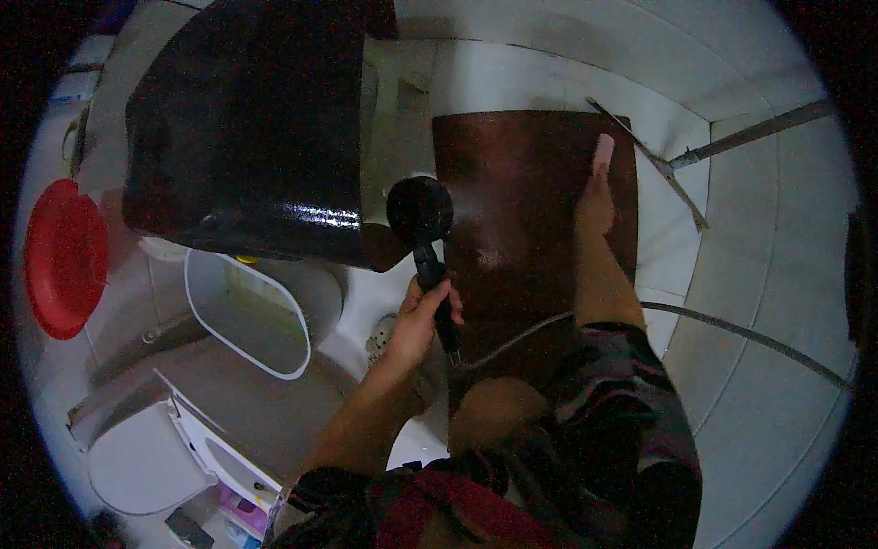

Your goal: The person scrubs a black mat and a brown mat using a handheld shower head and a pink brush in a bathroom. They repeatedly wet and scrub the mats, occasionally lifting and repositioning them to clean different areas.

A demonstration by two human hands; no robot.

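My left hand [420, 319] grips the handle of a black handheld shower head [420, 209], whose round head points up the picture. A flexible metal hose [528, 337] runs from the handle's lower end to the right, passing my right forearm. My right hand [595, 199] holds a pink object [603, 152], perhaps a brush or sponge, over a dark reddish-brown panel [507, 206]. Whether the pink object touches the panel is hard to tell. Left of the shower head stands a large glossy black panel or box [254, 137].
A squeegee or mop with a long pole [761, 134] leans at the right wall. Below the black piece is a white-rimmed bin [247, 312]. A red basin [66, 261] lies far left, and a white toilet seat lid [147, 460] is at lower left.
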